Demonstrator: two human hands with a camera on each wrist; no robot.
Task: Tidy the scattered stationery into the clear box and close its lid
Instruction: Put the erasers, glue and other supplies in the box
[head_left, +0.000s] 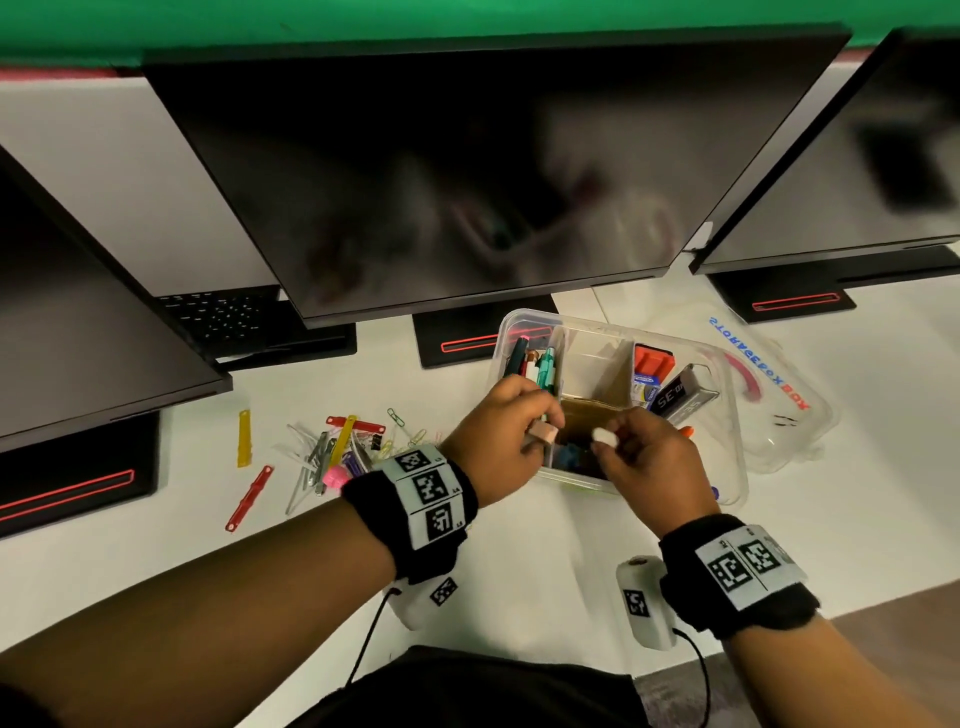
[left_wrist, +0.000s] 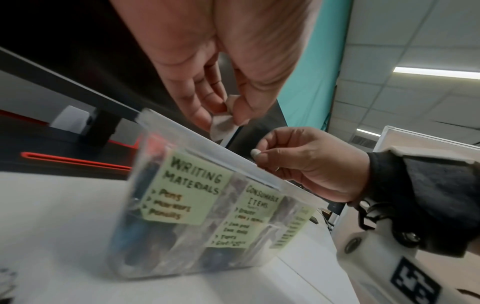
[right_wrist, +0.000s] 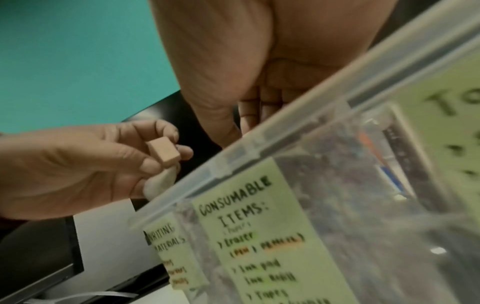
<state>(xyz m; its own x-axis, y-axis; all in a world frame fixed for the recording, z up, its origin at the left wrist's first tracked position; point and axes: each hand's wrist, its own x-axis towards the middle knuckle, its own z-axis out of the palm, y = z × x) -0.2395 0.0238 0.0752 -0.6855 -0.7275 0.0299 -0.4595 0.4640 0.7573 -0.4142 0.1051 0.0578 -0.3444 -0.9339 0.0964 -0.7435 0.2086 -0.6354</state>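
The clear box (head_left: 525, 318) stands open on the white desk, split into compartments with pens, markers and a stapler box inside. Green labels (left_wrist: 192, 191) on its front read "Writing Materials" and "Consumable Items". My left hand (head_left: 540, 423) hovers over the box's front left and pinches a tan eraser (head_left: 544, 432); the right wrist view shows this tan eraser (right_wrist: 163, 153) with a second, whitish piece (right_wrist: 161, 183) under it in the same hand. My right hand (head_left: 608, 441), just to the right above the middle compartment, pinches a small white eraser (head_left: 605, 435). Loose clips and fasteners (head_left: 337, 447) lie left of the box.
The clear lid (head_left: 779, 395) with blue and red lettering lies against the box's right side. Three dark monitors (head_left: 467, 182) on black stands overhang the back of the desk, with a keyboard (head_left: 218, 312) under the left one. The desk's front edge runs near my wrists.
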